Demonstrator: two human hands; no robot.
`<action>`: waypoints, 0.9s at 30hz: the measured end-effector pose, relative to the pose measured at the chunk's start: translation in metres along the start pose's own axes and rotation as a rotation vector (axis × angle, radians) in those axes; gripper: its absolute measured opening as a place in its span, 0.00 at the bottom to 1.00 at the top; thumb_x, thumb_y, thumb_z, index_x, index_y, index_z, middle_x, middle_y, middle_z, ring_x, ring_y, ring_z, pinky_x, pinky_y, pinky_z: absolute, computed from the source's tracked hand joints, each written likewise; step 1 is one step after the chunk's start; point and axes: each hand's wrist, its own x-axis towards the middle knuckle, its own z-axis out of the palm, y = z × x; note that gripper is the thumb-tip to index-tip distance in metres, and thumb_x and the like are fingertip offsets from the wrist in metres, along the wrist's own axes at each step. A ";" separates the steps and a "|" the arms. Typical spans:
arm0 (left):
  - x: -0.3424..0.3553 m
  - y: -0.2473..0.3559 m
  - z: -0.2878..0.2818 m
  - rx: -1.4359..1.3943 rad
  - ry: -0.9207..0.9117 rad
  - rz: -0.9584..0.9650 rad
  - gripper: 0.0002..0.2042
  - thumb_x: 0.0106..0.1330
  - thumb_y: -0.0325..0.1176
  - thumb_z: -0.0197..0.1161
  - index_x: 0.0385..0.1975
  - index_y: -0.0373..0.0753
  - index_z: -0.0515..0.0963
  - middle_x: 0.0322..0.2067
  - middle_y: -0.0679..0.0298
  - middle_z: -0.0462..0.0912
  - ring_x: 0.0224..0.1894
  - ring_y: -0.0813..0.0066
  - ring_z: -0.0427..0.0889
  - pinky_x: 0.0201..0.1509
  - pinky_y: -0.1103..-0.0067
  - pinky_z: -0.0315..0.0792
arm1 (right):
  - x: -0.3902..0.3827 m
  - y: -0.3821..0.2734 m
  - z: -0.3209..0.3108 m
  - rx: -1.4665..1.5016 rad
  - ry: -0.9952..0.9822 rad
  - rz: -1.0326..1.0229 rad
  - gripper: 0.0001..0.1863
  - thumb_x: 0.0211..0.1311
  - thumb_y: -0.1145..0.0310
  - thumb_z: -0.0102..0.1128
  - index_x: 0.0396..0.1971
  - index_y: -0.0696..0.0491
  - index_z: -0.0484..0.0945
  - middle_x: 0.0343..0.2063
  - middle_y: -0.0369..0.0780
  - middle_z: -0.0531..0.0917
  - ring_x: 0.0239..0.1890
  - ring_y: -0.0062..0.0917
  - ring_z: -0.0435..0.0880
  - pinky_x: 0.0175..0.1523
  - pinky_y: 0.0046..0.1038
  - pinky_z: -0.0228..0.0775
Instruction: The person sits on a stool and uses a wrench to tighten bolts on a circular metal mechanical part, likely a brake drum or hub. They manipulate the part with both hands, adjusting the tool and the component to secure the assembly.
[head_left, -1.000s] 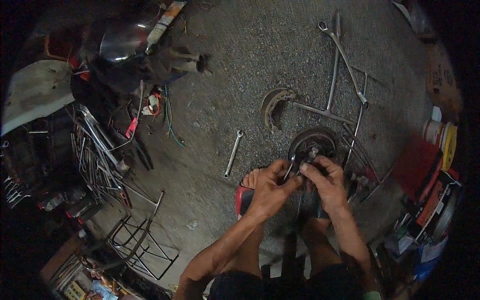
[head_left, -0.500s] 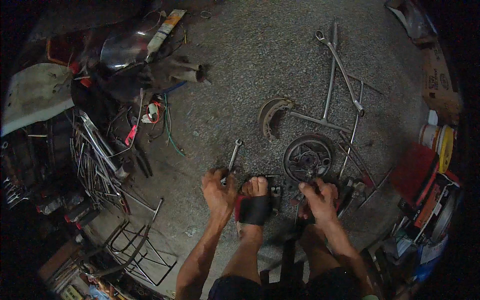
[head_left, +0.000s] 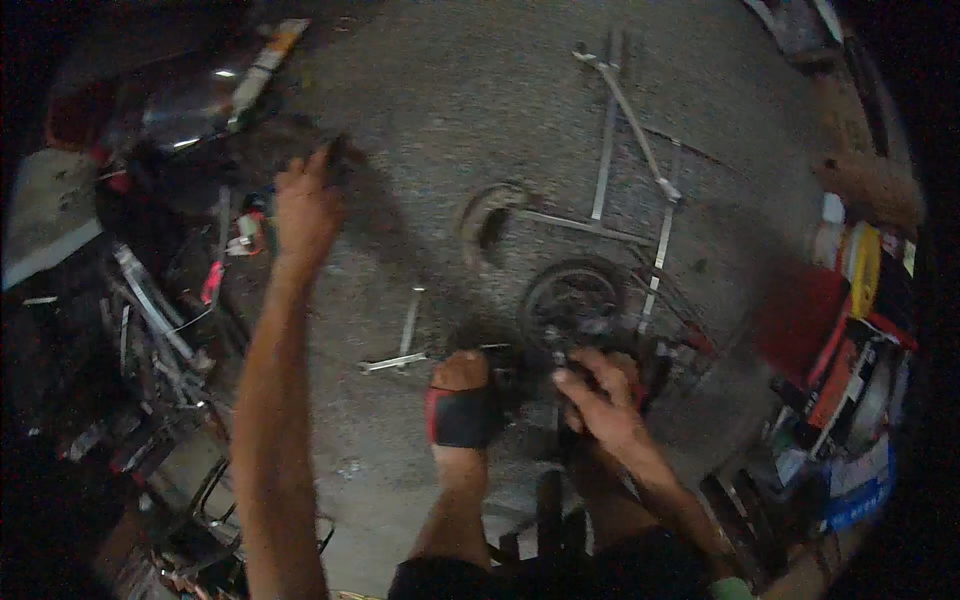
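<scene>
My left hand (head_left: 308,215) is stretched out to the far left, its fingertips at a dark pipe-like part (head_left: 345,155); blur hides whether they grip it. Close to my right foot, my right hand (head_left: 605,400) has its fingers curled together just below a round wheel hub (head_left: 572,305). What those fingers hold is too dark and smeared to make out. On the floor left of my sandalled foot (head_left: 465,410) lie two spanners, one upright in view (head_left: 411,322) and one crosswise (head_left: 393,363). A curved brake shoe (head_left: 490,220) rests beyond the hub.
A long ring spanner (head_left: 635,115) and a T-shaped bar (head_left: 605,150) lie at the far right. Metal tools are heaped on the left (head_left: 155,300), near a wire rack (head_left: 215,510). Boxes (head_left: 865,190) and a red panel (head_left: 800,320) line the right side.
My left hand has left the spanners by my foot and swung far forward to the left. My right hand stays near the hub. The whole view has shifted and blurred.
</scene>
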 end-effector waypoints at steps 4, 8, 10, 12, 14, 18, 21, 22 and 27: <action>-0.001 -0.020 -0.009 0.122 0.004 0.146 0.17 0.53 0.27 0.60 0.44 0.39 0.76 0.38 0.54 0.78 0.44 0.52 0.73 0.49 0.60 0.68 | 0.012 0.010 -0.016 0.021 -0.083 -0.044 0.13 0.62 0.72 0.58 0.42 0.64 0.74 0.22 0.38 0.74 0.14 0.17 0.68 0.17 0.21 0.57; 0.000 -0.005 -0.017 0.096 -0.029 0.027 0.13 0.54 0.26 0.59 0.41 0.37 0.76 0.39 0.53 0.77 0.42 0.51 0.72 0.45 0.62 0.68 | 0.012 0.012 -0.019 0.078 -0.087 0.041 0.14 0.59 0.63 0.63 0.43 0.53 0.78 0.14 0.35 0.75 0.10 0.17 0.69 0.18 0.25 0.63; -0.009 0.000 -0.016 -0.005 0.140 0.012 0.12 0.56 0.25 0.58 0.41 0.34 0.75 0.39 0.52 0.76 0.40 0.51 0.72 0.44 0.64 0.69 | 0.008 -0.002 -0.021 -0.274 0.003 -0.202 0.16 0.58 0.62 0.62 0.43 0.54 0.78 0.18 0.40 0.79 0.16 0.26 0.75 0.27 0.30 0.69; -0.016 0.044 -0.030 -0.032 0.225 0.016 0.12 0.58 0.24 0.58 0.42 0.33 0.75 0.39 0.52 0.77 0.41 0.52 0.73 0.45 0.67 0.69 | 0.003 0.002 -0.026 -0.706 0.251 -0.561 0.17 0.58 0.61 0.62 0.44 0.55 0.78 0.23 0.43 0.81 0.20 0.32 0.78 0.33 0.33 0.71; -0.046 0.082 -0.064 -0.210 0.254 -0.009 0.12 0.60 0.22 0.56 0.44 0.33 0.74 0.39 0.51 0.77 0.45 0.55 0.75 0.50 0.70 0.68 | -0.001 -0.005 -0.025 -0.507 0.175 -0.430 0.19 0.58 0.60 0.61 0.45 0.57 0.77 0.27 0.46 0.81 0.24 0.37 0.79 0.38 0.34 0.70; -0.109 0.147 -0.106 -0.852 -0.134 -0.289 0.10 0.62 0.24 0.58 0.42 0.30 0.73 0.41 0.55 0.78 0.46 0.62 0.76 0.53 0.71 0.68 | -0.006 -0.044 -0.022 -0.184 -0.059 -0.244 0.19 0.60 0.61 0.60 0.45 0.58 0.76 0.32 0.45 0.81 0.24 0.31 0.78 0.34 0.29 0.68; -0.119 0.180 -0.114 -1.386 -0.337 -0.597 0.09 0.61 0.25 0.61 0.40 0.33 0.74 0.37 0.62 0.79 0.41 0.72 0.76 0.50 0.76 0.70 | -0.003 -0.050 -0.008 0.079 -0.201 -0.206 0.14 0.63 0.69 0.59 0.46 0.58 0.75 0.23 0.35 0.79 0.19 0.11 0.71 0.22 0.18 0.62; -0.122 0.184 -0.110 -1.592 -0.389 -0.722 0.09 0.61 0.26 0.62 0.39 0.34 0.75 0.36 0.63 0.79 0.40 0.75 0.76 0.48 0.77 0.70 | -0.002 -0.047 0.000 0.080 -0.198 -0.193 0.13 0.63 0.69 0.59 0.46 0.58 0.75 0.23 0.34 0.78 0.19 0.11 0.70 0.22 0.18 0.62; -0.126 0.190 -0.090 -1.757 -0.482 -0.915 0.10 0.55 0.26 0.69 0.34 0.38 0.77 0.30 0.68 0.79 0.32 0.81 0.76 0.37 0.83 0.71 | 0.004 -0.037 0.020 -0.066 -0.203 -0.270 0.14 0.63 0.67 0.60 0.45 0.58 0.74 0.22 0.32 0.77 0.22 0.11 0.72 0.25 0.18 0.63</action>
